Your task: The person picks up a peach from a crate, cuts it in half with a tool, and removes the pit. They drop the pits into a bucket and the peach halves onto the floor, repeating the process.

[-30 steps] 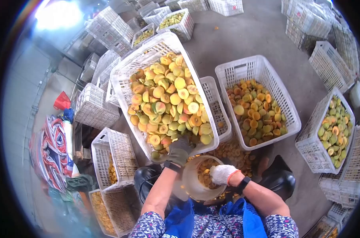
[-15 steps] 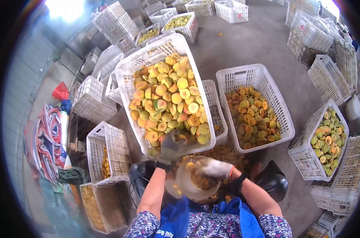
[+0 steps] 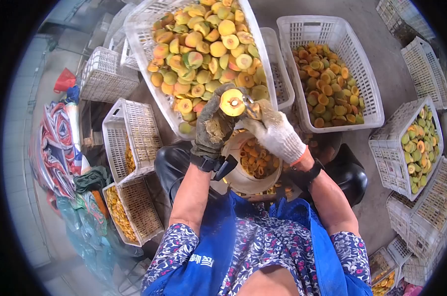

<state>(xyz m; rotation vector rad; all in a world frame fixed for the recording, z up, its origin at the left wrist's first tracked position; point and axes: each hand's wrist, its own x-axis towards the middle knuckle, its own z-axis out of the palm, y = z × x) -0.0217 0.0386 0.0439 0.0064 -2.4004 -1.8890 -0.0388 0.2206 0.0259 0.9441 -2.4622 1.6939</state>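
My left hand (image 3: 211,126), in a dark grey soiled glove, is closed around a halved peach (image 3: 231,102), cut face up with the pit area showing. In a white knit glove, my right hand (image 3: 276,132) grips a small pitting tool (image 3: 248,100) whose curved metal end is at the peach's right edge. Its handle is mostly hidden by the fingers. Below both hands, between the knees, stands a pale bucket (image 3: 239,183) with cut orange peach pieces inside. Just beyond the hands, a large white crate (image 3: 138,39) leans toward me, full of halved peaches (image 3: 203,54).
Right of it stands a white crate (image 3: 370,81) with pitted peach halves. Another crate (image 3: 390,148) of greenish halves is farther right. At left are two crates (image 3: 147,148) (image 3: 143,209) with orange pieces, beside striped sacking (image 3: 58,140) and plastic sheeting (image 3: 88,234).
My left hand has come up from the front edge of the large crate with a peach half. My right hand has risen from over the bucket to meet it. The view has tilted downward.
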